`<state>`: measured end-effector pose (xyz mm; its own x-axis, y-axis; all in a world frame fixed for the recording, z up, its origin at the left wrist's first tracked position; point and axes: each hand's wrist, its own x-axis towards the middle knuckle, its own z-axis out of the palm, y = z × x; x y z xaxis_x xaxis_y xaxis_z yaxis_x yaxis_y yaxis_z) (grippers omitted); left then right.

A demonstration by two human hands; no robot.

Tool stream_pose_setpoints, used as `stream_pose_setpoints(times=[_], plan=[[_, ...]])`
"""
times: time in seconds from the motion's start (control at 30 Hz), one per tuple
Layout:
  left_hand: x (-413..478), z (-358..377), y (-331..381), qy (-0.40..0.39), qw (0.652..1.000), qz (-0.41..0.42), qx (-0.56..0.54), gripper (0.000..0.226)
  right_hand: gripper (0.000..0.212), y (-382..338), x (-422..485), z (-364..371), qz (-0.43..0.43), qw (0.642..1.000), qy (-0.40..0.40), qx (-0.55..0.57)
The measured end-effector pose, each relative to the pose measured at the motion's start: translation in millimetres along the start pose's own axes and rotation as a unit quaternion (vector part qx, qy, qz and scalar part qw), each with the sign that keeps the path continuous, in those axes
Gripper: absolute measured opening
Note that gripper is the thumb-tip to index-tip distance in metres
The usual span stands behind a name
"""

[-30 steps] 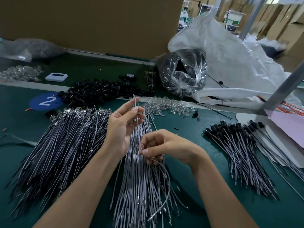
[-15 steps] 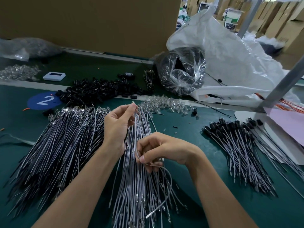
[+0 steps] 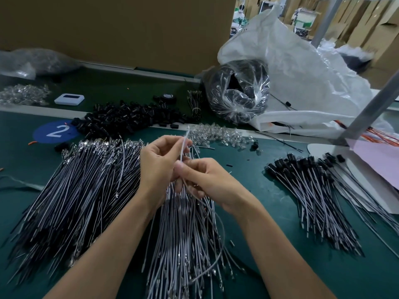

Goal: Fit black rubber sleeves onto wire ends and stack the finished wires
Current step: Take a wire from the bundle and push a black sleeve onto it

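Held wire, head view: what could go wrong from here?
The wire, pinched by left hand and right hand, trails a loop across the middle pile; pulling could snag and drag neighbours.
The sleeve pile lies past both hands; reaching may scatter the clear parts nearby.

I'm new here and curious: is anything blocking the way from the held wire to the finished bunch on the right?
Nothing visible does. The left hand and right hand pinch the wire above the middle pile; only bare green mat with a few tiny black bits lies between it and the finished stack.
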<state>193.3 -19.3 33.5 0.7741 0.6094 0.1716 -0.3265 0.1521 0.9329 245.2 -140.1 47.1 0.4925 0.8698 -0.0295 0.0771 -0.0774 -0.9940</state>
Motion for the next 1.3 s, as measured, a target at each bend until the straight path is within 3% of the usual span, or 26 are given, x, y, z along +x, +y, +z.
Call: stream_pose_setpoints(times=[0.1, 0.23, 0.33, 0.53, 0.63, 0.73, 0.83, 0.87, 0.97, 1.1, 1.2, 1.3], plan=[[1.1, 1.4, -4.5, 0.001, 0.999, 0.032, 0.035, 0.005, 0.022, 0.2, 1.7, 1.8, -0.014, 0.994, 0.105, 0.037], [2.4, 1.5, -7.0, 0.009, 0.998, 0.052, 0.046, 0.017, 0.017, -1.7, -0.1, -3.1, -0.024, 0.983, 0.177, 0.052], [3.4, 1.1, -9.3, 0.006, 0.997, 0.057, 0.056, 0.012, 0.017, -4.2, -1.9, -5.8, -0.053, 0.964, 0.257, 0.049], [6.2, -0.1, -8.6, 0.044, 0.994, 0.029, 0.096, 0.043, 0.015, -41.2, -19.1, -24.3, -0.183, 0.901, 0.371, 0.133], [5.0, 0.0, -8.0, 0.028, 0.98, 0.06, 0.189, 0.034, 0.015, -70.9, -44.6, -36.0, -0.269, 0.872, 0.381, 0.147], [-1.1, 4.4, -6.4, -0.006, 0.939, 0.119, 0.322, 0.023, 0.018, -103.4, -79.0, -67.2, -0.323, 0.862, 0.379, 0.091], [-3.0, 3.5, 5.4, 0.012, 0.865, 0.193, 0.464, 0.022, 0.041, -131.8, -108.3, -103.4, -0.203, 0.895, 0.381, -0.109], [-0.5, -1.1, 12.5, 0.036, 0.838, 0.203, 0.505, 0.021, 0.043, -133.9, -113.8, -109.5, -0.178, 0.901, 0.375, -0.125], [14.0, -24.6, 38.1, 0.104, 0.754, 0.132, 0.635, 0.014, 0.022, -118.9, -112.9, -102.3, -0.196, 0.916, 0.344, -0.062], [25.2, -52.3, 60.1, 0.105, 0.651, -0.029, 0.751, 0.021, 0.025, -59.1, -79.4, -81.3, -0.077, 0.93, 0.313, -0.174], [24.0, -61.5, 60.0, 0.071, 0.647, -0.102, 0.752, 0.032, 0.016, -12.4, -54.1, -64.1, -0.001, 0.932, 0.293, -0.215], [22.6, -64.3, 55.8, 0.074, 0.668, -0.108, 0.733, 0.019, 0.018, 13.3, -40.6, -50.3, -0.003, 0.922, 0.299, -0.247]])
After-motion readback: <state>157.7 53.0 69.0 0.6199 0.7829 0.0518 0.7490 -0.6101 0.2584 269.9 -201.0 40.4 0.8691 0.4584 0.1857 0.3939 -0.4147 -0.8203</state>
